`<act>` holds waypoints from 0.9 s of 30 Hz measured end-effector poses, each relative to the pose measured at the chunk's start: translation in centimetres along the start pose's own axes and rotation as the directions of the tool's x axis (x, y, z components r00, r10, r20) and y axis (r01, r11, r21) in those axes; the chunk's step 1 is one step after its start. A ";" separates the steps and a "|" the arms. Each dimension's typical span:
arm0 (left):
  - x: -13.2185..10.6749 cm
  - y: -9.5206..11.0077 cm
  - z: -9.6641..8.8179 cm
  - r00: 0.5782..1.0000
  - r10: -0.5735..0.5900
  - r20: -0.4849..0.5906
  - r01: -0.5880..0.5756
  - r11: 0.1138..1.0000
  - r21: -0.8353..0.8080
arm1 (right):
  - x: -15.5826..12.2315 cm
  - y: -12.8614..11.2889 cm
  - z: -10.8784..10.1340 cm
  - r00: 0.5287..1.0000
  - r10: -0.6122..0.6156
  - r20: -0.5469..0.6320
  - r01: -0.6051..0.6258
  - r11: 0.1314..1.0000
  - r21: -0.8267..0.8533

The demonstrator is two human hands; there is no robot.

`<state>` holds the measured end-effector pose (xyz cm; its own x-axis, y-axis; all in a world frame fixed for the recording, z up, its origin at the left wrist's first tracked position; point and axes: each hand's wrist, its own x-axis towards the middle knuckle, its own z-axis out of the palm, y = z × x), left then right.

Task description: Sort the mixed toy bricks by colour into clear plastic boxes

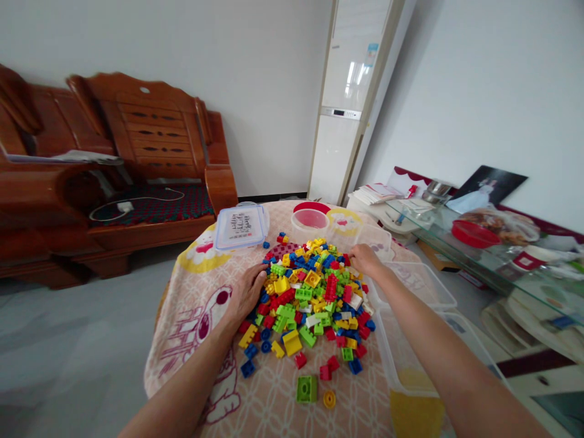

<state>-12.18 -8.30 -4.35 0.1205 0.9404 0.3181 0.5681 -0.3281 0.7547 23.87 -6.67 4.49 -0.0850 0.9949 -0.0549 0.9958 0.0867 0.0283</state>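
Observation:
A heap of several small plastic building blocks [314, 298], red, blue, green, yellow and white, lies on a table draped with a pink cartoon-print cloth [201, 304]. My left hand [246, 292] rests flat at the heap's left edge, fingers stretched toward the blocks. My right hand [365, 260] sits at the heap's far right edge, fingers curled down onto the blocks; what it grips, if anything, is hidden. My right forearm crosses over a clear plastic container [410, 359].
A clear lid with a label [241, 226] and a round tub with a red rim [310, 220] lie behind the heap. A wooden sofa [137, 152] stands to the left, a tall white air conditioner [347, 103] behind, and a cluttered glass shelf [502, 243] to the right.

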 end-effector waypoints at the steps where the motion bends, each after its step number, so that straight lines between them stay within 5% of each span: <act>1: 0.0 0.0 0.0 1.000 0.000 -0.001 0.000 1.000 -0.002 | 0.0 -0.1 -0.1 1.000 -0.009 -0.013 0.010 1.000 0.006; 8: -0.1 -0.1 0.0 1.000 -0.003 -0.009 0.003 1.000 -0.013 | -0.7 -0.8 -1.2 0.986 -0.043 -0.160 0.066 0.988 0.138; 12: -0.1 -0.2 0.1 1.000 0.001 -0.020 -0.001 1.000 -0.010 | -1.2 0.5 -2.0 0.969 0.109 -0.223 -0.088 0.991 0.103; 17: 0.0 -0.3 0.2 1.000 0.001 -0.022 -0.001 1.000 -0.013 | -1.6 2.7 -2.1 0.941 0.322 -0.107 -0.333 0.937 -0.105; 27: -0.1 -0.5 0.3 1.000 0.002 -0.020 -0.002 1.000 -0.015 | -1.8 3.2 -1.5 0.937 0.348 -0.041 -0.350 0.925 -0.146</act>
<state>-12.25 -8.16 -4.92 0.1051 0.9377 0.3311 0.5557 -0.3315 0.7625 27.14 -8.10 6.14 0.2656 0.9641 -0.0004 0.9464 -0.2607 0.1909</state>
